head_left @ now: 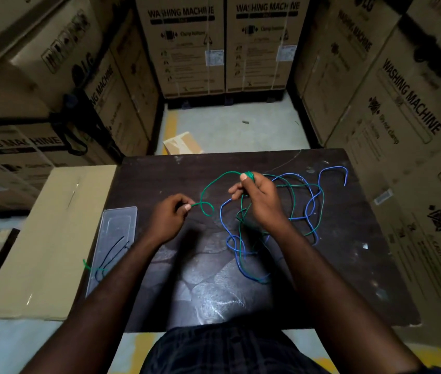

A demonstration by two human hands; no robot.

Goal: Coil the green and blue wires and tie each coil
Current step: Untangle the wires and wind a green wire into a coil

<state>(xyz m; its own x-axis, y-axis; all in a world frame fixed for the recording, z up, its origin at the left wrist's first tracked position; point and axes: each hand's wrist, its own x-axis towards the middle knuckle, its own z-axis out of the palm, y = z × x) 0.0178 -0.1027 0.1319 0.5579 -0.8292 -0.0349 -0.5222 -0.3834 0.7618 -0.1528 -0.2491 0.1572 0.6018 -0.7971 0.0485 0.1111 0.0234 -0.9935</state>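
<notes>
Early days tbh: right hand grips a few green wire wraps, left hand at 9 o'clock pinches its tail, blue wire loose, nothing tied.

The left hand and the right hand are bare. Back from the fingers, the wrists and long forearms are uncovered too, as far as they can be seen. Short, rounded nails show on both thumbs. Well behind the fingers, between the forearms, is a dark cloth garment with a faint check of thin, paler lines.
</notes>
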